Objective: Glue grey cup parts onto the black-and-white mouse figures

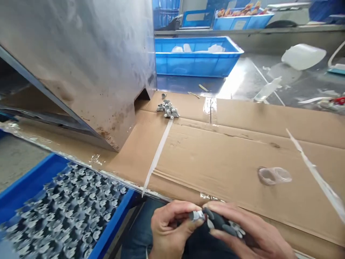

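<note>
My left hand pinches a small grey and white plastic piece at the near edge of the cardboard sheet. My right hand is closed round a dark grey plastic part with white bits at its end. The two hands meet, with the small piece touching the dark part's end. Both sit low in the view above my lap. A small heap of grey plastic parts lies far ahead on the cardboard.
A blue bin at lower left holds several grey and white parts. A large metal housing stands at left. A clear round cap lies on the cardboard. Blue crates sit behind on a wet grey table.
</note>
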`<state>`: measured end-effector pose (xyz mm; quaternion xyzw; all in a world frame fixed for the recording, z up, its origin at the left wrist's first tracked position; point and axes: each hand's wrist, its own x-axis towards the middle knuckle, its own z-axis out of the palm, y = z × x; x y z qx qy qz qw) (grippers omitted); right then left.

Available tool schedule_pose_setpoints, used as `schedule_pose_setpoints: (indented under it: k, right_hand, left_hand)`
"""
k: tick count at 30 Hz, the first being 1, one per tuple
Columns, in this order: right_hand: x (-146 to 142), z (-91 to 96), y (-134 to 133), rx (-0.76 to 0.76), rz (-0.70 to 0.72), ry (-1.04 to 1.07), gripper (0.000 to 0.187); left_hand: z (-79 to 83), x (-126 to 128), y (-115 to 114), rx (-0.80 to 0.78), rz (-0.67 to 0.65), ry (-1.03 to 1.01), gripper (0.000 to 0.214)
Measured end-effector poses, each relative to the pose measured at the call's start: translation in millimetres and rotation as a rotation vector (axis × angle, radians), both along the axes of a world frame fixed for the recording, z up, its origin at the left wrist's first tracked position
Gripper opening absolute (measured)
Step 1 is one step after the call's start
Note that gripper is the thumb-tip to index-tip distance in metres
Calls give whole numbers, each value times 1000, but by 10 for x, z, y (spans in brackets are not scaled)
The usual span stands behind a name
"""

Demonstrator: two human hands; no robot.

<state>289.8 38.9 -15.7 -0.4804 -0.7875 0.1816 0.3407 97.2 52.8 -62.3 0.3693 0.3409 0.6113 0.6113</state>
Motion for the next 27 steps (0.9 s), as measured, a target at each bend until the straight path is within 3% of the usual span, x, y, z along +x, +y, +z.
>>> schedule_pose_setpoints:
  k: [6,17,27]
  right_hand:
    - [-17,-61,-6,5,-4,-26,31]
    - [85,-62,-10,9,36,-113,33]
    - [16,-45,-35,-32,-37,-44,30]
  left_hand:
    - [74,-12,41,96,-32,62,33]
    - [109,-3,25,39,-34,20,31]
    - [130,-20,41,31,-48,15,29]
